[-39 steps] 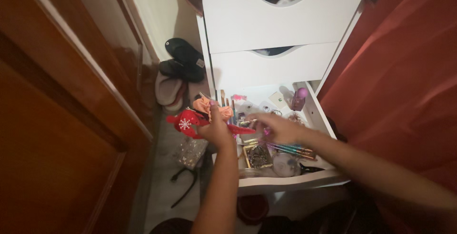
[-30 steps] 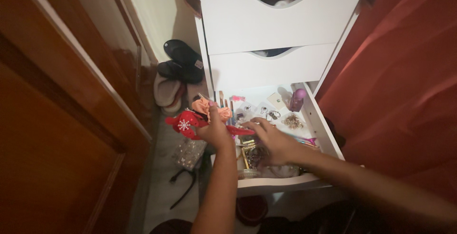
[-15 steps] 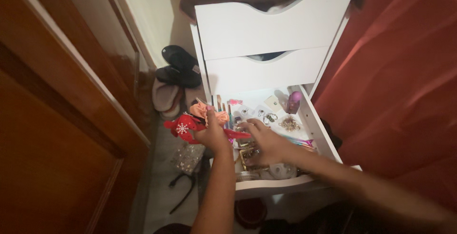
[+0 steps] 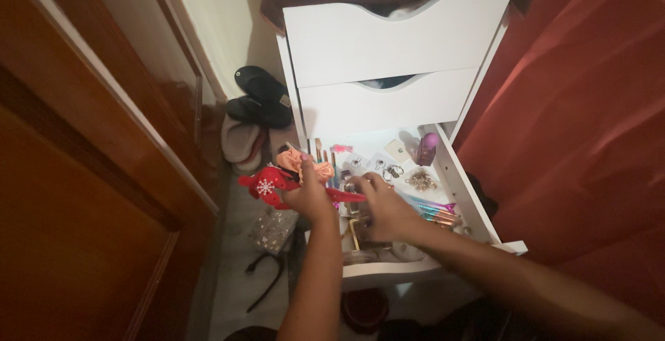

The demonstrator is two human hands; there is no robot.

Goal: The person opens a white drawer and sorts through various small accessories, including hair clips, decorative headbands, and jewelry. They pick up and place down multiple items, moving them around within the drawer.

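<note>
The left hand (image 4: 309, 195), just left of the frame's centre, has its fingers clamped around a bunch of hair accessories: a red fabric headband with a white snowflake ornament (image 4: 267, 186) that juts out to the left of the fist, and a peach-orange fabric bow (image 4: 305, 163) that rises above the knuckles. A thin red strip of the headband runs right from the fist toward the other hand.

The right hand (image 4: 383, 208) sits at the centre of the frame, palm down inside the open bottom drawer of a white wooden chest (image 4: 454, 175). Its fingers are curled over small items at the drawer's left side, but whether they grip anything cannot be told in the dim light.

Around that hand the drawer holds a gold-framed small box (image 4: 355, 230) just below the fingers, a bundle of iridescent makeup brushes (image 4: 435, 211) to its right, a gold chain tangle (image 4: 420, 180) above those, several metal rings (image 4: 392, 170) and a purple small bottle (image 4: 427, 148) near the drawer's back right corner.

Above the open drawer, 2 closed white drawer fronts (image 4: 395, 32) fill the top middle. In the left middle of the frame, dark sandals (image 4: 262, 95) lie on the floor by a brown wooden door (image 4: 90, 175). A red-orange curtain (image 4: 589, 119) covers the right side.
</note>
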